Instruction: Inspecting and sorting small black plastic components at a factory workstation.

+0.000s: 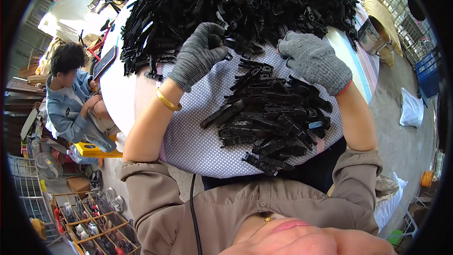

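Observation:
My left hand (199,55), in a grey knitted glove, is closed at the near edge of a large heap of black plastic parts (245,4). The small end of a black plastic part (229,57) shows at its fingertips. Across from it, my right hand (315,60), gloved the same way, has its fingers bent down toward the table; whatever they hold is hidden. Between and below both hands lies a smaller pile of long, narrow black plastic parts (276,113), on a grey cloth with white dots (193,127). A few more parts (243,45) lie between my hands.
A phone or tablet (104,62) stands at the table's left edge. Beyond it sits a person (71,99) in a light blue jacket. A metal can (373,35) is at the right edge. A black cable (193,212) hangs before me. Shoe racks (94,224) stand lower left.

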`<state>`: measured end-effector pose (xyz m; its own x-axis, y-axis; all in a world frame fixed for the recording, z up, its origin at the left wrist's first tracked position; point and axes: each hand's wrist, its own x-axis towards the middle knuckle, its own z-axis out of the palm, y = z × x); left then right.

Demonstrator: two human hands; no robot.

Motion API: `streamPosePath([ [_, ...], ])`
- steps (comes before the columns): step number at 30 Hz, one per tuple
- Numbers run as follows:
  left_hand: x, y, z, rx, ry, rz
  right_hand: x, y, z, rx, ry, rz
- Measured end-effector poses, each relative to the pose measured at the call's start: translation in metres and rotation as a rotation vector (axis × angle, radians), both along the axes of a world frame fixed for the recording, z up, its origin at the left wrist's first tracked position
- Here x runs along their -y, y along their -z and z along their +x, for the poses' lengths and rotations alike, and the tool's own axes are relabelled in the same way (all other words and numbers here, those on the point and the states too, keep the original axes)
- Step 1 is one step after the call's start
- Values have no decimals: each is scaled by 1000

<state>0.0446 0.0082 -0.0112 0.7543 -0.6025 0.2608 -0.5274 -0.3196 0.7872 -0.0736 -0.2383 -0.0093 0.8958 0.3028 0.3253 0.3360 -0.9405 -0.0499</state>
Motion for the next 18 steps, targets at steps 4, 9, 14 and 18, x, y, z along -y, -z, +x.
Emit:
streamPosePath([
  [4,-16,-2,13,-73,125,208,6,1,7,-52,3,-11],
  [9,-4,-37,-11,175,91,888,13,8,13,18,-28,92],
  [14,-1,-19,-25,133,132,294,0,-6,12,-150,-30,212],
  [18,10,-13,-33,-78,151,178,-3,-9,16,-156,-58,227],
])
